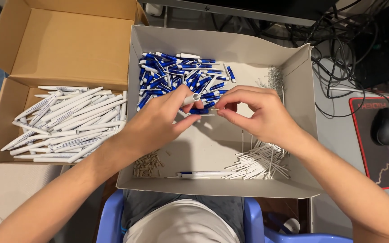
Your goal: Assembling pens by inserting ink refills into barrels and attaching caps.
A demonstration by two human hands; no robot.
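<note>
We worked over the grey cardboard tray (293, 67), with the brown box of finished white pens (70, 121) well off to its left and the blue pen parts (176, 76) heaped at the tray's far end. Our left hand (158, 121) gripped a white pen barrel (189, 100), open end facing right, while our right hand (260, 112) pinched a thin refill (215, 109) just beside that mouth. We judged the step went best with the barrel steady and the refill lined straight.

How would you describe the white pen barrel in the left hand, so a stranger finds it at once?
Start at the grey tray, then its heap of blue pen parts. At the heap's lower edge, the left hand pinches one white pen barrel: the only barrel lifted off the tray, open end towards the right hand.
</note>
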